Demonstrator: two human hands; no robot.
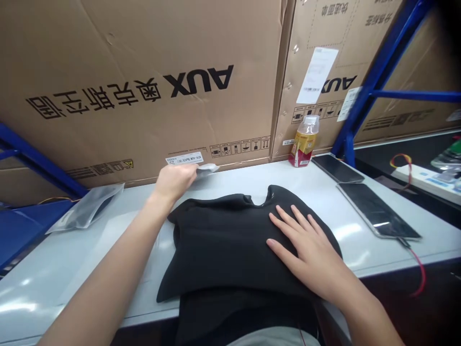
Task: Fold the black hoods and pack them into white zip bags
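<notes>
A black cloth garment point(226, 245) lies folded on the white table point(72, 269), its collar point(262, 201) pointing away from me. My right hand point(306, 250) rests flat on it, fingers spread and holding nothing. My left hand point(175, 181) reaches past the garment's far left corner, close to the boxes. Its fingers pinch a small grey plastic bag point(207, 169), which is partly hidden by them. More black fabric point(245, 317) hangs below the table's front edge, and I cannot tell whether it belongs to the garment.
A translucent grey bag point(86, 207) lies at the table's left. Two dark glass panels point(376, 211) and a bottle point(304, 142) stand right. AUX cardboard boxes point(144, 86) form the back wall within blue shelf frames point(378, 72). A power strip point(425, 182) and red wire lie farther right.
</notes>
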